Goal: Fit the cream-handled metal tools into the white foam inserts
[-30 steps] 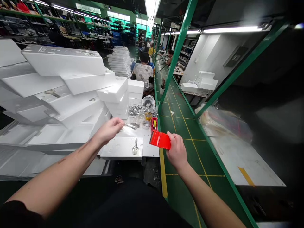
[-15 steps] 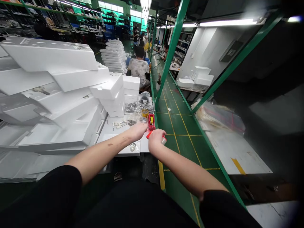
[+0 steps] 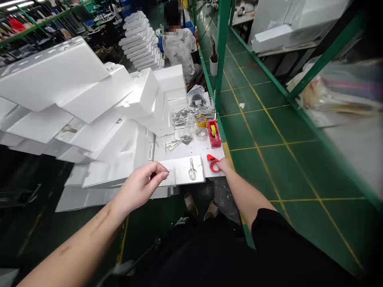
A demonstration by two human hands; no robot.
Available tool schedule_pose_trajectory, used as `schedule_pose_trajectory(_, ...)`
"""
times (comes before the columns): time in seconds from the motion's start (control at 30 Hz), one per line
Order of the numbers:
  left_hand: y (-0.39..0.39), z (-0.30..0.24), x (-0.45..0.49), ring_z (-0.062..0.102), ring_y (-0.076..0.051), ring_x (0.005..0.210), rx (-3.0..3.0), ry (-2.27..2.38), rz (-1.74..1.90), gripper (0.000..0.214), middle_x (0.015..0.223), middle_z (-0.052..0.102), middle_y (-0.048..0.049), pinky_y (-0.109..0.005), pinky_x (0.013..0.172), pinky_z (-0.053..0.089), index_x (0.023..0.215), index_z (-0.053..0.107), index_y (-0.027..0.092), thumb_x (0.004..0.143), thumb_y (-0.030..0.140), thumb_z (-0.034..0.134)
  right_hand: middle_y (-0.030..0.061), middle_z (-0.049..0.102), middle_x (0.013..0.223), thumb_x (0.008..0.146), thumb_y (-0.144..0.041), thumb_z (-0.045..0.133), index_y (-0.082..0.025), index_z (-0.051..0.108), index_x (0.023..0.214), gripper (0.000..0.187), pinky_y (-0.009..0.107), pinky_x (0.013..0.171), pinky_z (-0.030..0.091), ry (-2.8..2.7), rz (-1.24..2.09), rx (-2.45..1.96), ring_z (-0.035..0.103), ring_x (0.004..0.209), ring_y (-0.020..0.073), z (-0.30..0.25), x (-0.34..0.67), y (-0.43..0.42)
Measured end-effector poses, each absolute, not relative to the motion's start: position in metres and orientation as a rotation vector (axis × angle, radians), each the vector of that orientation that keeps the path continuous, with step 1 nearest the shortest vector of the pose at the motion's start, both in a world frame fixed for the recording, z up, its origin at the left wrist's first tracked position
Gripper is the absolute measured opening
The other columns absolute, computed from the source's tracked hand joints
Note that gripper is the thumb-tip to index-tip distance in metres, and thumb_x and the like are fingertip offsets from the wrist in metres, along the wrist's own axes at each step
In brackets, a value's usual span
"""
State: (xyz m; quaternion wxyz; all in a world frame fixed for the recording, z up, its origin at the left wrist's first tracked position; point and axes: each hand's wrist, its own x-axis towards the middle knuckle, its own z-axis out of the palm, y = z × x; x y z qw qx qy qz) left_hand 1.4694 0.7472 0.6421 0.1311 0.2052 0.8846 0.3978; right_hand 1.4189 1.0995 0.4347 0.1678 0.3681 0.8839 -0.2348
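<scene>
left hand (image 3: pixel 139 187) half open beside foam tray (image 3: pixel 179 171), light, brittle, best taken by edges; right hand (image 3: pixel 226 166) narrow at red loop (image 3: pixel 212 164), grip unclear.

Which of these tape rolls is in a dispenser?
The yellow roll in the red dispenser, nearest the right hand; the amber roll and paler roll beside it lie loose.

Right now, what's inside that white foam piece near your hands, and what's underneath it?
A small metal tool lies in a shaped hollow of the white foam tray. The tray covers that part of the white bench, so what's under it can't be seen.
</scene>
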Motion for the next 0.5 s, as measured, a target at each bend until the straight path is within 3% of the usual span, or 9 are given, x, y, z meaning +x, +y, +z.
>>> schedule_pose_trajectory(0.07,0.736,0.647,1.478,0.062,-0.019,0.085,0.448,2.398,1.361,0.021,0.090,0.068,-0.0037,-0.029,0.075,0.048,0.092,0.063,0.022,0.095,0.043,0.059,0.0266,0.049,0.141,0.085,-0.034,0.062,-0.010,0.053,0.132,0.053,0.044,0.103,0.044,2.598,-0.805,1.068,0.050,0.130,0.0339,0.441,1.428,1.076)
schedule_pose_trajectory(0.13,0.729,0.649,1.484,0.064,-0.020,0.093,0.349,2.226,1.594,0.018,0.093,0.070,-0.0052,-0.031,0.083,0.049,0.092,0.064,0.021,0.095,0.039,0.060,0.0210,0.047,0.145,0.088,-0.035,0.058,-0.015,0.050,0.135,0.052,0.044,0.108,0.041,2.518,-1.338,1.016,0.049,0.132,0.0310,0.458,1.450,1.040)
schedule_pose_trajectory(0.2,0.726,0.649,1.488,0.065,-0.020,0.095,0.272,2.060,1.791,0.016,0.094,0.070,-0.0062,-0.033,0.086,0.050,0.089,0.064,0.020,0.095,0.035,0.061,0.0172,0.057,0.137,0.090,-0.045,0.053,-0.018,0.051,0.132,0.050,0.047,0.102,0.046,1.904,-2.120,0.768,0.059,0.120,0.0299,0.482,1.482,0.996)
schedule_pose_trajectory(0.23,0.726,0.648,1.488,0.066,-0.020,0.094,0.243,1.980,1.867,0.016,0.091,0.070,-0.0059,-0.034,0.087,0.050,0.088,0.063,0.020,0.095,0.034,0.061,0.0164,0.058,0.137,0.091,-0.055,0.049,-0.020,0.050,0.133,0.055,0.052,0.100,0.047,1.402,-2.324,0.522,0.062,0.118,0.0314,0.494,1.500,0.973)
schedule_pose_trajectory(0.3,0.725,0.645,1.488,0.066,-0.020,0.092,0.212,1.827,1.971,0.016,0.086,0.069,-0.0048,-0.037,0.090,0.051,0.085,0.063,0.020,0.095,0.032,0.061,0.0193,0.060,0.134,0.086,-0.073,0.045,-0.016,0.052,0.131,0.072,0.058,0.098,0.047,0.664,-2.341,0.216,0.063,0.115,0.0362,0.514,1.530,0.930)
schedule_pose_trajectory(0.37,0.723,0.640,1.485,0.066,-0.019,0.090,0.210,1.714,2.015,0.016,0.081,0.065,-0.0030,-0.040,0.093,0.052,0.083,0.062,0.019,0.095,0.030,0.061,0.0207,0.063,0.129,0.082,-0.079,0.047,-0.012,0.057,0.125,0.080,0.058,0.097,0.047,0.295,-2.307,0.063,0.064,0.114,0.0378,0.528,1.548,0.896)
schedule_pose_trajectory(0.5,0.709,0.623,1.470,0.066,-0.019,0.090,0.278,1.637,1.958,0.015,0.081,0.063,-0.0016,-0.039,0.090,0.054,0.083,0.061,0.020,0.094,0.030,0.062,0.0123,0.072,0.106,0.087,-0.052,0.064,-0.012,0.065,0.102,0.043,0.043,0.089,0.052,0.182,-2.538,0.161,0.069,0.099,0.0259,0.534,1.553,0.854)
